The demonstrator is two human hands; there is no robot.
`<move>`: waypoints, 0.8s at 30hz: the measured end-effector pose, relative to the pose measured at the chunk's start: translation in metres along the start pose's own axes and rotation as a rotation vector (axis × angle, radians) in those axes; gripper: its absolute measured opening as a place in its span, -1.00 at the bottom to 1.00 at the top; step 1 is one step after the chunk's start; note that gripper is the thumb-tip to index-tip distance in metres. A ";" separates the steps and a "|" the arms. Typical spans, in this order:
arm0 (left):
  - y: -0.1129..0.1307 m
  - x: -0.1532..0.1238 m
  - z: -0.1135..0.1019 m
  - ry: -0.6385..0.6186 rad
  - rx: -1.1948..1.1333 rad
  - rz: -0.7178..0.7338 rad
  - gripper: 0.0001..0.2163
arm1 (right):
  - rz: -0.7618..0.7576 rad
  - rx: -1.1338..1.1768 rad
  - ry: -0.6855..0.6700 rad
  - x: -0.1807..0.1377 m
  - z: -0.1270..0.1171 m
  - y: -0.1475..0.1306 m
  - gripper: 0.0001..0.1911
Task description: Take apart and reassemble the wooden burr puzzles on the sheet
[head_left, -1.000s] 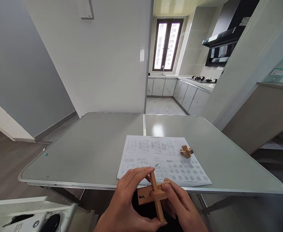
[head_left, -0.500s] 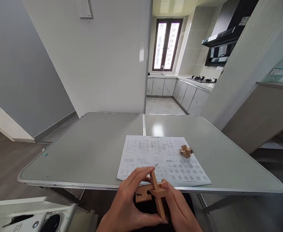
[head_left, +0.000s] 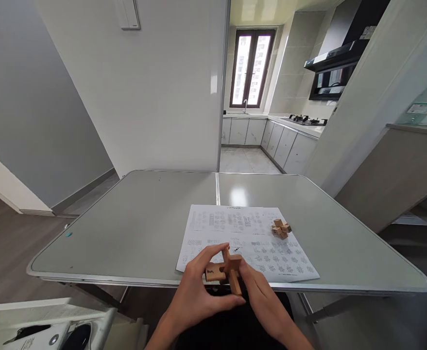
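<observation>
Near the table's front edge, both hands hold a partly joined wooden burr puzzle [head_left: 234, 263]. Its bars cross one another, and the left bar bears a dark handwritten mark. My left hand [head_left: 195, 287] is curved around the puzzle, fingertips at the far end of one bar and thumb by the near end. My right hand [head_left: 260, 294] presses its fingers against the right side; part of its grip is hidden. A smaller wooden burr puzzle [head_left: 281, 228] lies on the right part of a printed sheet [head_left: 202, 221] covered in small diagrams.
The sheet lies on a grey-green folding table [head_left: 126, 233] with a metal rim and a centre seam. At lower left stands a white tray-like holder [head_left: 27, 308] with a white box and dark objects. A doorway behind opens to a kitchen.
The puzzle has been tilted and raised slightly, so one bar's end now points toward me. Both hands have turned with it and keep their hold.
</observation>
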State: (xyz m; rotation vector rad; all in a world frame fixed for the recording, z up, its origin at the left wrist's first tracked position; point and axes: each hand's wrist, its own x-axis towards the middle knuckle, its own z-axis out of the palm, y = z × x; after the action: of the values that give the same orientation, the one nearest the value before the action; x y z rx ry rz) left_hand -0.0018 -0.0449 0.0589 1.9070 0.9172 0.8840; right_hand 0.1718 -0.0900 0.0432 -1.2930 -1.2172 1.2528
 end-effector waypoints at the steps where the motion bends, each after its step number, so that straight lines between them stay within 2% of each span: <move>1: -0.001 0.004 0.000 -0.002 -0.035 -0.024 -0.28 | 0.027 0.022 -0.003 0.007 -0.001 0.003 -0.28; 7: -0.010 0.029 0.002 -0.009 -0.218 -0.089 -0.73 | 0.105 0.220 -0.050 0.040 -0.006 0.020 -0.31; 10: -0.013 0.037 0.007 0.001 -0.252 -0.102 -0.83 | 0.131 0.367 -0.029 0.050 -0.009 0.025 -0.40; 17: -0.022 0.039 0.012 0.095 -0.253 -0.021 -0.81 | 0.083 0.561 0.031 0.066 -0.018 0.038 -0.55; 19: -0.035 0.042 0.006 0.155 -0.234 -0.034 -0.75 | 0.064 0.560 0.056 0.069 -0.022 0.042 -0.56; 21: -0.054 0.048 -0.004 0.208 -0.207 -0.106 -0.68 | 0.063 0.552 0.089 0.071 -0.027 0.046 -0.54; 24: -0.085 0.065 -0.023 0.269 -0.049 -0.184 -0.57 | 0.074 0.525 0.126 0.072 -0.032 0.052 -0.52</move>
State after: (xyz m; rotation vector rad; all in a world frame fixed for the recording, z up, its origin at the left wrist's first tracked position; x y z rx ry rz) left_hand -0.0119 0.0519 0.0087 1.6565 1.1984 1.0574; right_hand 0.2049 -0.0221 -0.0121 -1.0127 -0.6888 1.4027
